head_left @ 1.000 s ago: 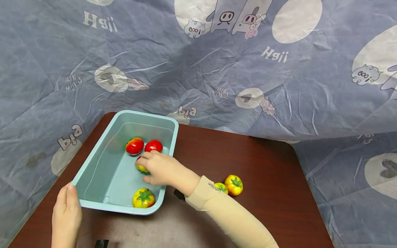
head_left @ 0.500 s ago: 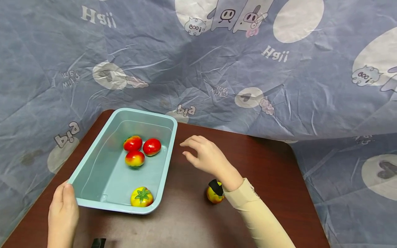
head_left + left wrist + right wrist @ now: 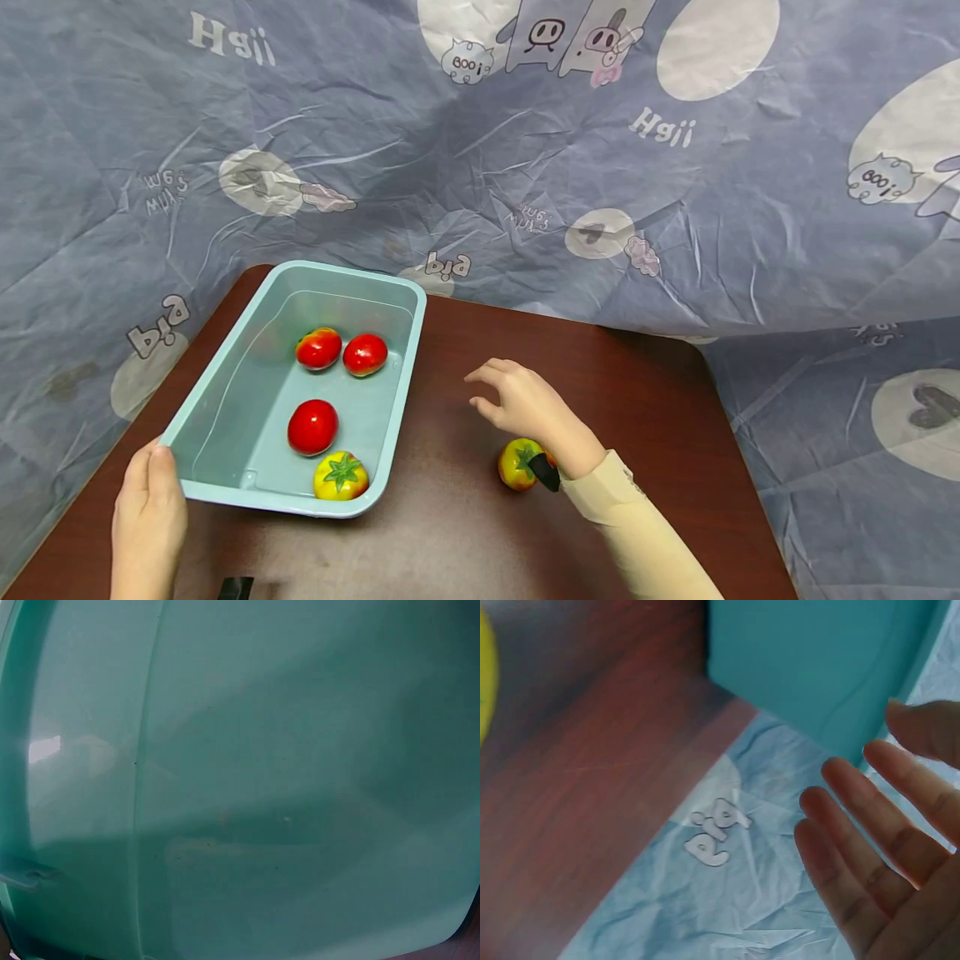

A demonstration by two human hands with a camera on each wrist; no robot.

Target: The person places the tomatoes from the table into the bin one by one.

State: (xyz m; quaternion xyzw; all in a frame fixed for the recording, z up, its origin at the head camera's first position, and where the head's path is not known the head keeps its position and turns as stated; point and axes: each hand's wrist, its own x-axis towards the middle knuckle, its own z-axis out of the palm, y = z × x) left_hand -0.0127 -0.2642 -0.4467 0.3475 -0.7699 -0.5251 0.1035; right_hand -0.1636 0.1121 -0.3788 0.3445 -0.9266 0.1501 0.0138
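Note:
In the head view my left hand [image 3: 150, 508] grips the near left corner of a light blue plastic tub [image 3: 408, 367]. Inside the tub, two red tomatoes [image 3: 365, 355] lie toward the far end. Nearer me are another red tomato [image 3: 312, 427] and a yellow one [image 3: 341, 476] with a green star-shaped top. My right hand [image 3: 525, 404] hovers over the table right of the tub, holding nothing, its fingers loosely extended. Under its wrist a yellow tomato [image 3: 516, 464] sits on the table, partly covered by a black strap. The left wrist view shows just the tub's wall [image 3: 247, 750].
A dark brown wooden table [image 3: 645, 433] carries everything. Behind it hangs a grey-blue printed cloth [image 3: 480, 167], right along the far edge. A black object [image 3: 236, 588] pokes in at the bottom edge.
My right hand has let go of a tomato in the tub and moved out to the right. That tomato has rolled toward the near end. The left hand keeps its hold.

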